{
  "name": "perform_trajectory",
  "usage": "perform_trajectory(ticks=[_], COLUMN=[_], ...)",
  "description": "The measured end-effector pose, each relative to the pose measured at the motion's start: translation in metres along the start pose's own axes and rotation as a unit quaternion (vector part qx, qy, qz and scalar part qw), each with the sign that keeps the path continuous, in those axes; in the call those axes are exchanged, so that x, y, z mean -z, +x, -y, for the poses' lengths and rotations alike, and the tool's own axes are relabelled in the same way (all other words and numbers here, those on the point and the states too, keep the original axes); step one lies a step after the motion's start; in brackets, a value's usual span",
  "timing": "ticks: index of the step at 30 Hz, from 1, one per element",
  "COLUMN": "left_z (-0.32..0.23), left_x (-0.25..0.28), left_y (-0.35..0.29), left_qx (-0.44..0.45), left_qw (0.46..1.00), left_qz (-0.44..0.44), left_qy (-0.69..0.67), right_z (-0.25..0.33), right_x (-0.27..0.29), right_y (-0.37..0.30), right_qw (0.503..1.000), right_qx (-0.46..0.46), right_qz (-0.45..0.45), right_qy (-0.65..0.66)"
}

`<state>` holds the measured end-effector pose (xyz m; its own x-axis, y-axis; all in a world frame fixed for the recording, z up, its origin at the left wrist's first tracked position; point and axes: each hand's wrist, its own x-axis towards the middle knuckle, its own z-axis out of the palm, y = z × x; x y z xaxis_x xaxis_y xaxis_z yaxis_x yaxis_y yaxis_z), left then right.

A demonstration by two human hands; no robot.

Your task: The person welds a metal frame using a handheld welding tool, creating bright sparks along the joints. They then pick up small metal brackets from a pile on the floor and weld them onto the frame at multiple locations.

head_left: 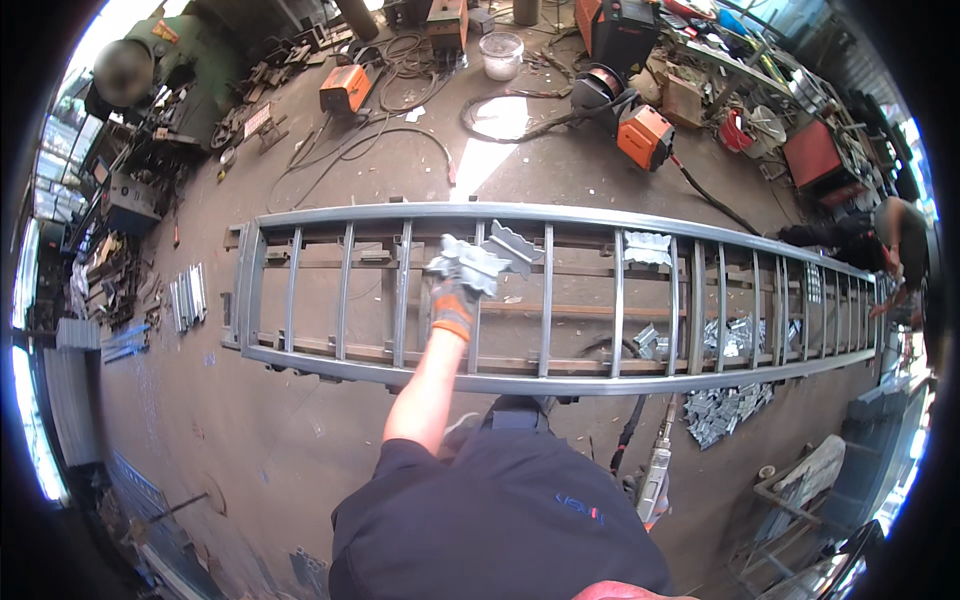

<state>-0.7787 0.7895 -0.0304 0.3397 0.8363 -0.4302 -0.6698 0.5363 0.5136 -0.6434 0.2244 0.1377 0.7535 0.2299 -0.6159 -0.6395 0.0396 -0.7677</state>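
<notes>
My left hand [455, 305], in a grey and orange glove, reaches over the ladder-like metal frame [400, 375]. Its fingers are closed on a wavy-edged metal plate [468, 262]. Touching or overlapping that piece on the right is a second wavy-edged plate [513, 248]; whether it is also held I cannot tell. At my right side, my right hand [657, 512] is mostly hidden behind my body, with a bit of orange glove showing. It is around a long grey tool with a narrow tip [656, 470], which points away from me. Another wavy-edged plate [648, 249] rests on the frame's far side.
Loose metal pieces [728, 412] lie heaped by the frame's near right side. A person [895, 240] is at its right end. Orange machines [645, 138], a white bucket [501, 56] and cables [400, 125] stand or lie beyond. Metal strips [187, 297] lie at the left.
</notes>
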Motion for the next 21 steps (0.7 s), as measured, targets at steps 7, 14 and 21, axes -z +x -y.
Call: perform_trajectory(ticks=[7,14,21], left_z=[-0.131,-0.181,-0.19], left_x=[0.124,0.194,0.188], left_y=[0.093,0.154,0.008], left_qx=[-0.157,0.003,0.109], left_qw=[0.917,0.951,0.948], left_qz=[-0.269,-0.235,-0.132], left_qy=[0.25,0.201,0.268], right_z=[-0.085,-0.181,-0.267], right_x=[-0.039,-0.07,-0.143], right_y=[-0.111,-0.244,-0.323], right_qw=[0.898,0.98,0.951], right_qx=[0.31,0.151,0.229], right_qz=[-0.052,-0.069,-0.053], right_qy=[-0.308,-0.11,-0.2])
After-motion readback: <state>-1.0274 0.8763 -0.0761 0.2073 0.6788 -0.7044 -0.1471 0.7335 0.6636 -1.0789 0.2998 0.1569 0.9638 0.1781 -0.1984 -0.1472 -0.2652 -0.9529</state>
